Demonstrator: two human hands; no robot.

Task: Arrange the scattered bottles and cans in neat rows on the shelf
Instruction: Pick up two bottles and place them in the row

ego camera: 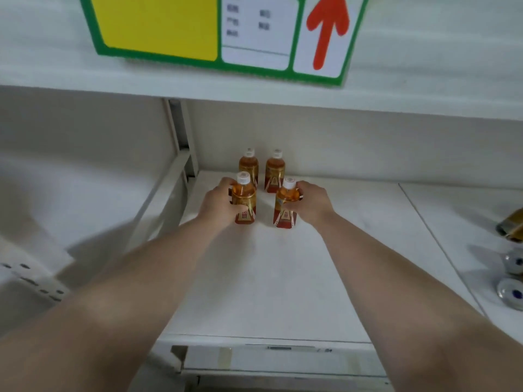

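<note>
One bottle [244, 193] sits in left hand [220, 205] grip, another bottle [285, 217] in right hand [311, 205].

The back left bottle [248, 165] stands on the shelf [283, 278], near its rear wall. Just right of it stands the back right bottle [275, 171]. Just before it stands the front left bottle [244, 202], and diagonally before it to the right, the front right bottle [286, 206]. Well apart to its right sit cans [513, 261]. Above it hangs a sign [226, 32].
</note>
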